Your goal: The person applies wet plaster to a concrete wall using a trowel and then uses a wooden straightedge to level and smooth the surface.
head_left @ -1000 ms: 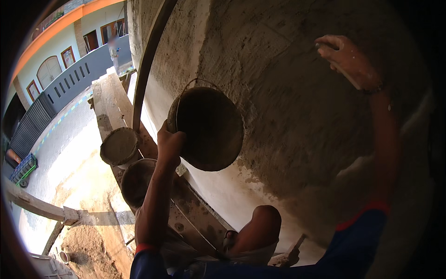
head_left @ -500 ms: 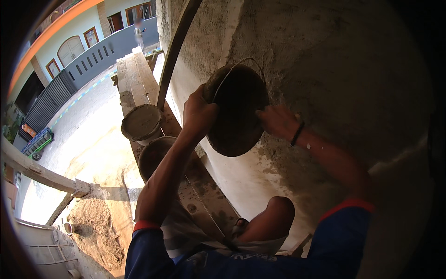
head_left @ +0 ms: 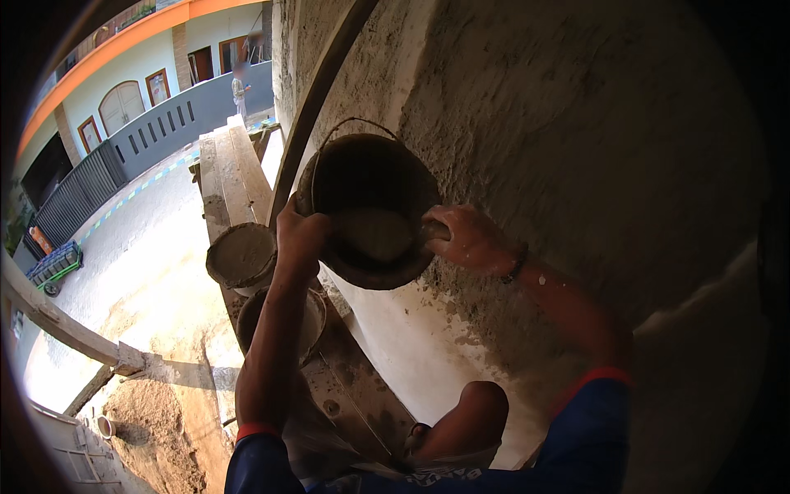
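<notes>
A dark bucket (head_left: 374, 276) with a thin wire handle is held up in front of the wall, its mouth turned so that I see inside. Pale grey material or a pale bottom shows low in it; which one I cannot tell. My left hand (head_left: 300, 239) grips the rim on the left side. On the opposite side, my right hand (head_left: 471, 240) has its fingers closed at the rim. Beneath my left forearm stands a second bucket (head_left: 313, 325), partly hidden by the arm. Just beyond it is a bucket of grey mortar (head_left: 241, 253), filled near the brim.
Wooden scaffold planks (head_left: 350, 387) run beneath me along the rough, partly plastered wall (head_left: 559, 140). A slanting pole (head_left: 317, 90) rises beside the planks. Down to the left lie a sand heap (head_left: 152, 420) and a loaded cart (head_left: 56, 267). A person (head_left: 239, 90) stands far off by the grey fence.
The bucket has moved left and away from the wall, and its mouth has turned toward me, showing the inside. Both hands have travelled with it.
</notes>
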The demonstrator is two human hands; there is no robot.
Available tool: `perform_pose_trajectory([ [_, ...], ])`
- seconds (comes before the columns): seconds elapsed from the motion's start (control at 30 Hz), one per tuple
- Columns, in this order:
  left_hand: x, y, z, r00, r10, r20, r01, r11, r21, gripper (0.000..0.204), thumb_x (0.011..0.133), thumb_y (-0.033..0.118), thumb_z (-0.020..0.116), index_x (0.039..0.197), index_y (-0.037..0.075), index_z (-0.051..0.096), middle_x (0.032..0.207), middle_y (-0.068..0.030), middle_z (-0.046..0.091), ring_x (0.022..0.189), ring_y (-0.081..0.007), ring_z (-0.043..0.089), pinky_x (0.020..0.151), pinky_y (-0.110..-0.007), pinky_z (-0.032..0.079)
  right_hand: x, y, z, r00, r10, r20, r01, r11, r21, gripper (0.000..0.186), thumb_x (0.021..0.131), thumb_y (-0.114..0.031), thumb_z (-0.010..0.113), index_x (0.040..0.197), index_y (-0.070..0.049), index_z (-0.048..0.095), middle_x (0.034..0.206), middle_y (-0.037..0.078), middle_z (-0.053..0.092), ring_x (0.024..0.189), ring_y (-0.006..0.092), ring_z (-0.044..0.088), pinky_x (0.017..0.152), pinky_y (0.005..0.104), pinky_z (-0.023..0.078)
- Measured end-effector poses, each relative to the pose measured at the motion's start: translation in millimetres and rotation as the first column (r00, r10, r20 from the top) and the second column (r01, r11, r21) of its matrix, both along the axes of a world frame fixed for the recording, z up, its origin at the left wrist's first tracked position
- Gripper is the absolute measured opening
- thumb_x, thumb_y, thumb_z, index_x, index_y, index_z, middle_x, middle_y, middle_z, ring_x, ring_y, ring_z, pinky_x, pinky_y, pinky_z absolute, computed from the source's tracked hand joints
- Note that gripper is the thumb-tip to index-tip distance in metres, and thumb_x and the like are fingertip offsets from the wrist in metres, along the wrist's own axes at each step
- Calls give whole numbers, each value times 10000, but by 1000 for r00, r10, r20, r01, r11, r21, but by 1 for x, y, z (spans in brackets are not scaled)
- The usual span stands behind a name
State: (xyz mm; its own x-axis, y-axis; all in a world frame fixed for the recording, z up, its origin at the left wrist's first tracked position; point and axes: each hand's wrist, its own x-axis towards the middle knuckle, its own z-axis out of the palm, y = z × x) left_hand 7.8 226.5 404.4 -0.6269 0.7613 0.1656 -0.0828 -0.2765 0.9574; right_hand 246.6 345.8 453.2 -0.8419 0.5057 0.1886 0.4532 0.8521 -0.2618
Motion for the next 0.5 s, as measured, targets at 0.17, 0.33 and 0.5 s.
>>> perform_pose_trajectory([
  [0.17, -37, -7, -7, 989, 138, 61, -137, 990, -18, 554, 658, -34, 522, 1210, -69, 542, 985, -139, 660, 805, -208, 650, 752, -317, 539, -23, 0, 86, 1000, 10, 14, -11, 995, 103, 416, 799, -256, 697, 1093, 29, 626, 913, 196, 671, 899, 338, 651, 808, 418, 510],
  [0.33, -62, -7, -12, 975, 217, 39, -218, 976, 27, 566, 646, -22, 523, 1210, -72, 545, 990, -142, 663, 836, -221, 654, 783, -320, 534, -39, 50, 115, 990, -91, -108, 70, 981, -181, 382, 850, -269, 665, 1060, 48, 636, 817, 145, 652, 714, 271, 635, 697, 423, 518],
  [0.5, -48, 20, -29, 969, 243, 47, -240, 969, -55, 562, 640, -16, 525, 1198, -78, 550, 993, -150, 666, 860, -226, 655, 799, -320, 529, -15, 208, 182, 914, -320, -249, 399, 815, 421, 290, 888, -219, 604, 1001, 46, 632, 655, 78, 585, 580, 143, 553, 547, 366, 457],
])
